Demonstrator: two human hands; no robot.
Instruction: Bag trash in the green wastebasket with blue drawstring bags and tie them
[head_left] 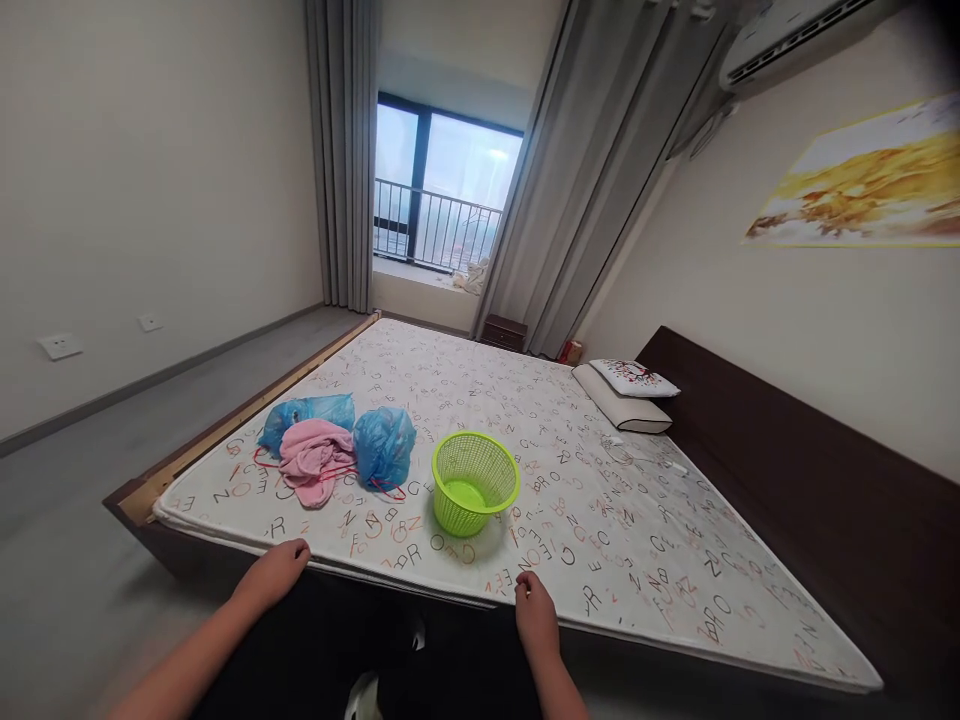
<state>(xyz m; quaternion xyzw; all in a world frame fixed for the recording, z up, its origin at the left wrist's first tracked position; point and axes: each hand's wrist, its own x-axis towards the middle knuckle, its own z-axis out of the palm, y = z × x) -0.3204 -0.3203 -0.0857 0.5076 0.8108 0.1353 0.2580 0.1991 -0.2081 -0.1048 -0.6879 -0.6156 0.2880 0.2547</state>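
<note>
My left hand (279, 572) hovers at the near edge of the mattress (510, 390), its fingers curled in and nothing visible in them. To the right, my right hand (536, 608) is loosely closed over the same edge, with no object showing in it. A bright green plastic basket (475, 486) stands upright between and beyond my hands; its inside shows no contents. Left of it lie a blue plastic bag (385, 448) with red drawstrings, a crumpled pink cloth (315, 458) and another blue bag (330, 408) behind the cloth. Neither hand touches these.
Pillows (626, 395) lie by the dark headboard (750, 430) on the right. A white cable (619, 450) rests on the mattress near them. A wooden bed rail (247, 425) runs along the left side. Beyond are a small nightstand (504, 332), grey curtains (585, 170) and a window.
</note>
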